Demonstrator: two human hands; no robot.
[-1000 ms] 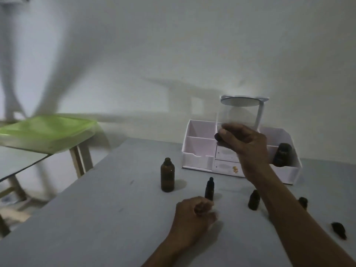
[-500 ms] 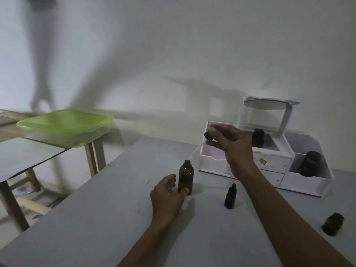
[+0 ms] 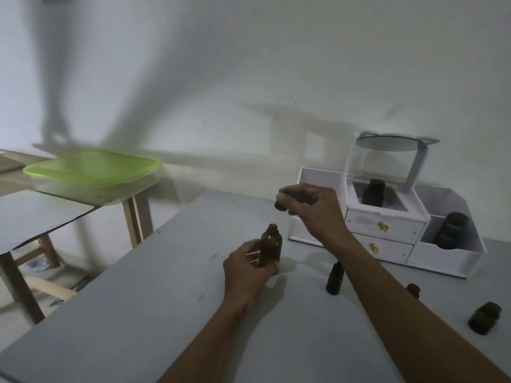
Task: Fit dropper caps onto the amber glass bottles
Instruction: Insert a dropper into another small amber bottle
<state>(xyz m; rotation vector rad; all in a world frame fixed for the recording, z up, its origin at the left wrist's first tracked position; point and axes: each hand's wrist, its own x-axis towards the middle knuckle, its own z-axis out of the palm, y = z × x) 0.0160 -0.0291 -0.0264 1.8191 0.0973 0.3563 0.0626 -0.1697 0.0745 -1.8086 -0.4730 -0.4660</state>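
Amber bottle (image 3: 271, 248) upright at frame centre, neck open, long axis vertical, left hand (image 3: 246, 272) gripping its lower body on the table (image 3: 138, 313); right hand (image 3: 312, 208) pinches the dropper cap (image 3: 279, 205) just above-right of the neck, not touching; judged next: lower it down-left

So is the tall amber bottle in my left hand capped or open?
Open. The amber bottle has a bare neck; the right hand pinches the dropper cap above it.
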